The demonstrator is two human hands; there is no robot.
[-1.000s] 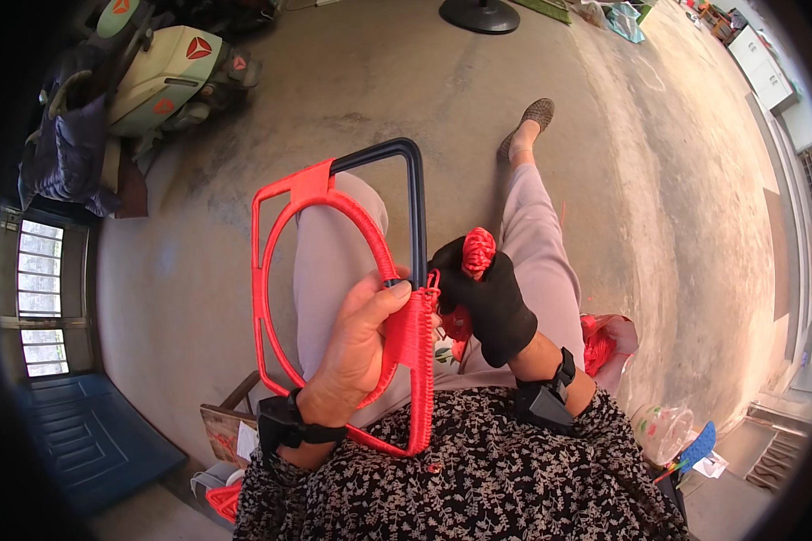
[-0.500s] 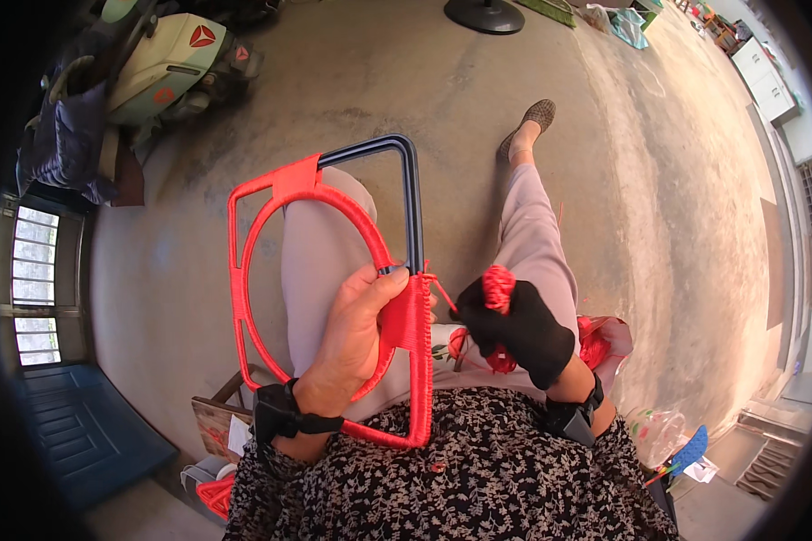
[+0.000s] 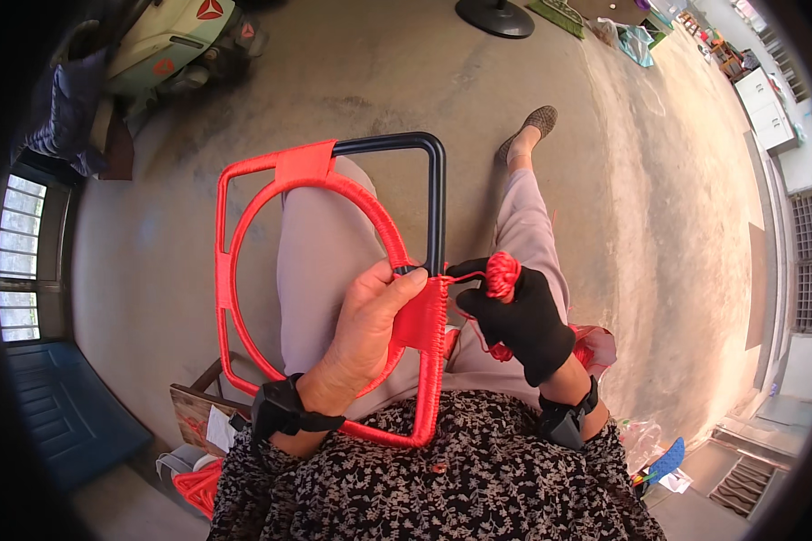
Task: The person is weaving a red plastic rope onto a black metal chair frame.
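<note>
A square-cornered metal frame (image 3: 438, 198) with a round ring inside it stands tilted over my lap. Red cord wraps most of it; the upper right corner is bare black tube. My bare left hand (image 3: 365, 325) is closed on the frame's right side, where a wide red wrapped band joins ring and outer bar, its thumb pressing near the wrapping's upper end. Beside that spot, my right hand (image 3: 523, 325) in a black glove is closed round a bundle of red cord (image 3: 502, 273). A strand runs from the bundle to the frame's right bar.
More red cord (image 3: 595, 347) lies by my right hip in a bag. At the left are a wooden board (image 3: 198, 415), red material (image 3: 198, 487) and a blue door (image 3: 68, 406). A scooter (image 3: 171, 45) stands upper left, a round black base (image 3: 494, 16) farther off.
My right hand has come up and closer to the frame's right bar with the cord bundle. The frame has swung slightly; my left hand keeps its hold.
</note>
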